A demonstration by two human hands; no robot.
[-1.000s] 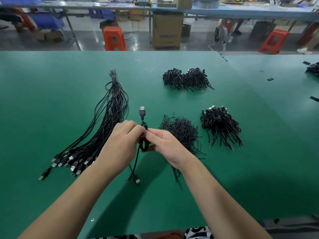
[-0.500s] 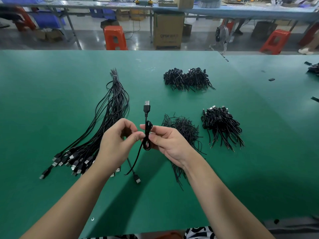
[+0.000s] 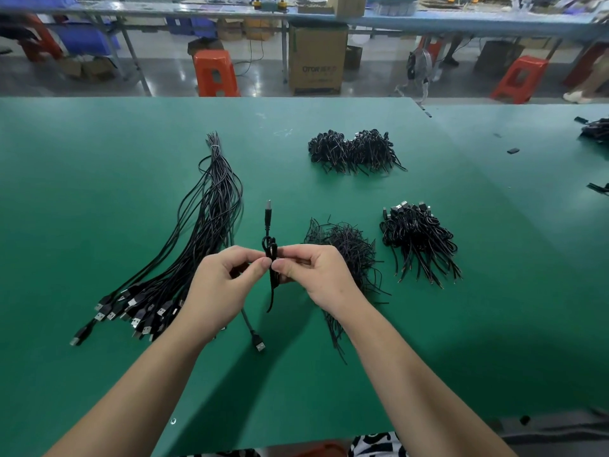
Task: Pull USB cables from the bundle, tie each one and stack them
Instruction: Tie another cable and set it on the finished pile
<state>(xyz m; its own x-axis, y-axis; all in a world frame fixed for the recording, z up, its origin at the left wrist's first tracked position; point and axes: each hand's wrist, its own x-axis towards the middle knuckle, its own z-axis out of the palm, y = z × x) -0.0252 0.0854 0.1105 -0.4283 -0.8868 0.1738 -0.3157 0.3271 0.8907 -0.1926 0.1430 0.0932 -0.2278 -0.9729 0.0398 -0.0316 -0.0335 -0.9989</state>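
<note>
A black USB cable (image 3: 269,225), folded into a short coil, is held upright above the green table (image 3: 99,192) with its plug pointing away from me. My left hand (image 3: 220,288) pinches the coil from the left and my right hand (image 3: 316,275) pinches it from the right. A short end of the cable hangs below my fingers. The long bundle of loose USB cables (image 3: 204,232) fans out on the left, plugs toward me. Piles of tied cables lie at the right (image 3: 418,239) and at the back (image 3: 352,150).
A heap of thin black ties (image 3: 346,249) lies just behind my right hand. One loose plug (image 3: 258,344) rests on the table under my hands. More black parts (image 3: 596,130) sit at the far right edge. Orange stools and a cardboard box stand beyond the table.
The coil has been squeezed into a narrower bundle and the hanging tail has become shorter. Both hands now pinch it close together at its middle.
</note>
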